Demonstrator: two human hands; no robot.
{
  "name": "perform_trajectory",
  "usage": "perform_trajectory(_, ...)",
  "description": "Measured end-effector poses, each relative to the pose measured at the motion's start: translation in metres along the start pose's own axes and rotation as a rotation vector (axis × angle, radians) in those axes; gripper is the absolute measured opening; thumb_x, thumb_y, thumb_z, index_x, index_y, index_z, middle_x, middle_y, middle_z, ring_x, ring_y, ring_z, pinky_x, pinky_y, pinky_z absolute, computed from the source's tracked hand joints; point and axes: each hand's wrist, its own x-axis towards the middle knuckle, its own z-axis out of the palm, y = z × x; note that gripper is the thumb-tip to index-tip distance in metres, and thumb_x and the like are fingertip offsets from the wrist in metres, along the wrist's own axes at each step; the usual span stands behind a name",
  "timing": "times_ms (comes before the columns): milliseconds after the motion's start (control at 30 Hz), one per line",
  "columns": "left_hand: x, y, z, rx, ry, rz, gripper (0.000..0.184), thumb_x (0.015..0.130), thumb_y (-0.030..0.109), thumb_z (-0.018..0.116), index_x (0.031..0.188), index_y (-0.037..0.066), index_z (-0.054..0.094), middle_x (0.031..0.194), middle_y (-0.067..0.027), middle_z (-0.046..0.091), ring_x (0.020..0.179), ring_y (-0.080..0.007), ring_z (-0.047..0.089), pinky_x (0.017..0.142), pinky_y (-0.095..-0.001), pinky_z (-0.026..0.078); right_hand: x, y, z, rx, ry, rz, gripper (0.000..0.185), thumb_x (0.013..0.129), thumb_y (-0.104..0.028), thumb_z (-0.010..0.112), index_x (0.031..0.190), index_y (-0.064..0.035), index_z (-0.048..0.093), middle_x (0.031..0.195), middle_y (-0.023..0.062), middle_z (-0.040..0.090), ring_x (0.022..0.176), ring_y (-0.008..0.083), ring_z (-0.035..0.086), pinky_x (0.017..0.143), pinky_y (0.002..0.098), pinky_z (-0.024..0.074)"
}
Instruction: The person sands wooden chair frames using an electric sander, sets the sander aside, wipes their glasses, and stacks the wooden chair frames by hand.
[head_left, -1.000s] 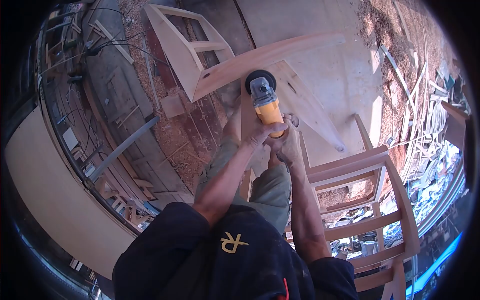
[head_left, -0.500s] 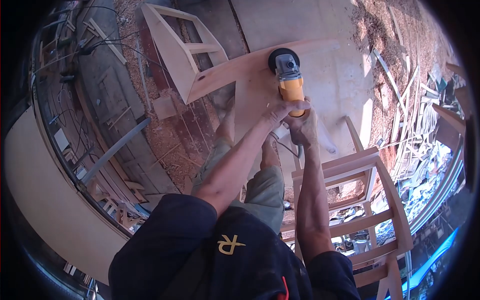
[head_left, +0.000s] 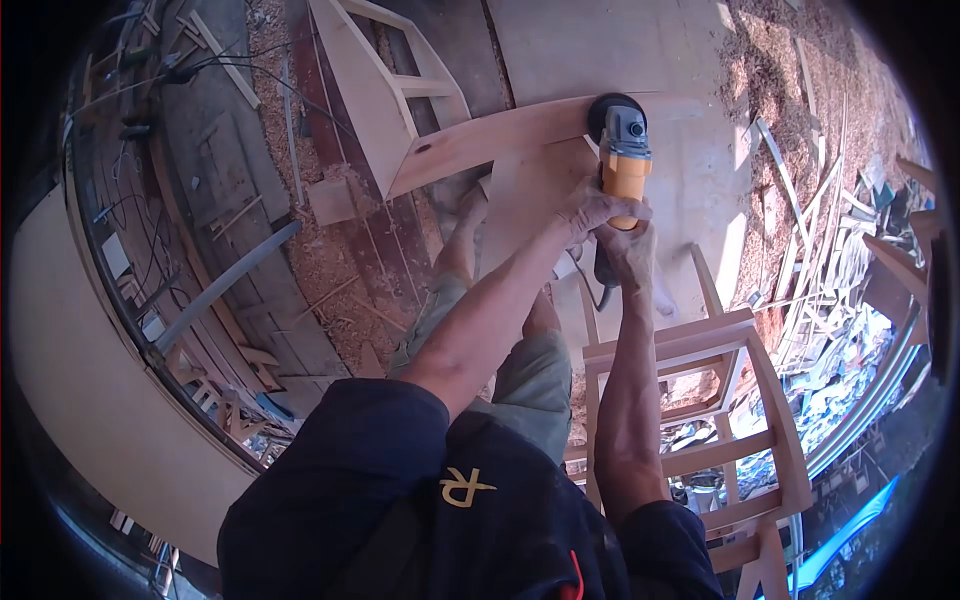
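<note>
A yellow and grey angle grinder [head_left: 627, 172] with a round black disc lies over the right part of a long curved wooden piece [head_left: 500, 133]. My left hand [head_left: 592, 212] is closed round the lower yellow body of the grinder. Just below it, my right hand [head_left: 628, 250] grips the rear end, its fingers partly hidden. A dark cord hangs beneath the hands. The curved piece joins a pale wooden frame [head_left: 375, 110] at its left end. Under the grinder and hands lies a flat wooden board [head_left: 535, 190].
A wooden chair frame [head_left: 690, 345] stands at the lower right, near my right forearm. Wood shavings [head_left: 330, 265] and offcuts cover the ground on both sides. A grey pipe [head_left: 228, 285] and a long pale panel [head_left: 100, 400] are at the left.
Both hands have carried the grinder to the right and slightly away from my body, along the curved piece. The disc was near the middle of that piece and is now further toward its right end.
</note>
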Motion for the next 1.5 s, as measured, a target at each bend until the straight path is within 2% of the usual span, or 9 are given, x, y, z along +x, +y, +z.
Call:
perform_trajectory(300, -0.086, -0.008, -0.051, -0.216, 0.350, 0.231, 0.061, 0.067, 0.016, 0.092, 0.119, 0.008, 0.063, 0.106, -0.0041, 0.069, 0.094, -0.0159, 0.069, 0.082, -0.0343, 0.059, -0.025, -0.013, 0.063, -0.209, -0.253, -0.030, 0.069, 0.068, -0.040, 0.085, 0.122, -0.0022, 0.062, 0.109, 0.0243, 0.070, 0.102, 0.0474, 0.068, 0.087, 0.0503, 0.0519)
perform_trajectory(500, -0.028, -0.026, -0.021, -0.269, 0.085, -0.130, 0.056, 0.068, 0.021, 0.092, 0.115, 0.007, 0.067, 0.102, -0.0028, 0.070, 0.089, -0.0159, 0.069, 0.081, -0.0343, 0.058, -0.003, 0.003, 0.016, -0.069, -0.157, -0.020, 0.060, 0.075, -0.028, 0.083, 0.122, -0.0005, 0.057, 0.093, 0.0151, 0.073, 0.086, 0.0274, 0.073, 0.077, 0.0404, 0.0559)
perform_trajectory(533, -0.015, -0.017, -0.011, -0.145, 0.054, 0.121, 0.060, 0.066, 0.024, 0.094, 0.117, 0.007, 0.067, 0.098, -0.0032, 0.072, 0.091, -0.0162, 0.070, 0.083, -0.0327, 0.058, 0.006, 0.016, 0.003, -0.135, -0.133, -0.162, 0.060, 0.075, -0.030, 0.084, 0.120, 0.0000, 0.058, 0.092, 0.0138, 0.073, 0.083, 0.0258, 0.073, 0.075, 0.0389, 0.0560)
perform_trajectory(767, -0.014, 0.002, -0.006, -0.052, 0.033, -0.020, 0.063, 0.062, 0.021, 0.096, 0.115, 0.007, 0.065, 0.104, -0.0049, 0.072, 0.096, -0.0169, 0.070, 0.089, -0.0344, 0.057, 0.000, 0.003, 0.009, -0.023, -0.011, -0.015, 0.061, 0.073, -0.035, 0.084, 0.118, 0.0012, 0.062, 0.095, 0.0123, 0.074, 0.087, 0.0230, 0.072, 0.078, 0.0378, 0.0560)
perform_trajectory(900, -0.060, -0.020, -0.044, -0.213, 0.198, 0.005, 0.057, 0.065, 0.015, 0.093, 0.114, 0.008, 0.065, 0.101, -0.0021, 0.070, 0.094, -0.0161, 0.069, 0.086, -0.0325, 0.058, -0.031, -0.021, 0.039, -0.119, -0.208, 0.116, 0.063, 0.075, -0.037, 0.082, 0.119, 0.0023, 0.062, 0.099, 0.0226, 0.073, 0.094, 0.0385, 0.074, 0.081, 0.0442, 0.0548)
perform_trajectory(1067, -0.107, -0.042, -0.068, -0.197, 0.316, 0.021, 0.057, 0.072, 0.012, 0.087, 0.122, 0.007, 0.062, 0.108, -0.0050, 0.068, 0.100, -0.0170, 0.067, 0.090, -0.0329, 0.058, -0.054, 0.007, 0.072, -0.182, -0.196, -0.087, 0.066, 0.072, -0.038, 0.082, 0.124, -0.0013, 0.062, 0.098, 0.0228, 0.073, 0.095, 0.0458, 0.070, 0.083, 0.0508, 0.0540)
perform_trajectory(1267, -0.097, -0.102, -0.028, -0.007, 0.086, -0.067, 0.054, 0.068, 0.018, 0.093, 0.113, 0.007, 0.066, 0.106, -0.0037, 0.070, 0.099, -0.0160, 0.069, 0.089, -0.0320, 0.058, -0.107, 0.048, 0.031, 0.014, -0.045, 0.129, 0.064, 0.076, -0.032, 0.084, 0.128, -0.0031, 0.062, 0.116, 0.0165, 0.070, 0.105, 0.0343, 0.070, 0.091, 0.0424, 0.0536)
perform_trajectory(1367, -0.092, -0.106, 0.006, 0.043, -0.105, -0.089, 0.062, 0.073, 0.027, 0.093, 0.124, 0.004, 0.064, 0.109, -0.0049, 0.071, 0.102, -0.0174, 0.069, 0.094, -0.0327, 0.056, -0.124, 0.086, 0.013, 0.146, 0.095, 0.050, 0.059, 0.079, -0.033, 0.083, 0.123, 0.0011, 0.063, 0.107, 0.0126, 0.072, 0.095, 0.0246, 0.072, 0.085, 0.0375, 0.0563)
perform_trajectory(1500, -0.089, -0.103, 0.023, -0.230, -0.307, -0.276, 0.072, 0.089, 0.036, 0.081, 0.144, 0.006, 0.047, 0.124, -0.0084, 0.066, 0.113, -0.0182, 0.066, 0.100, -0.0341, 0.053, -0.136, 0.087, -0.014, 0.381, 0.070, 0.306, 0.046, 0.083, -0.027, 0.081, 0.114, 0.0026, 0.064, 0.094, 0.0098, 0.071, 0.080, 0.0178, 0.071, 0.072, 0.0316, 0.0571)
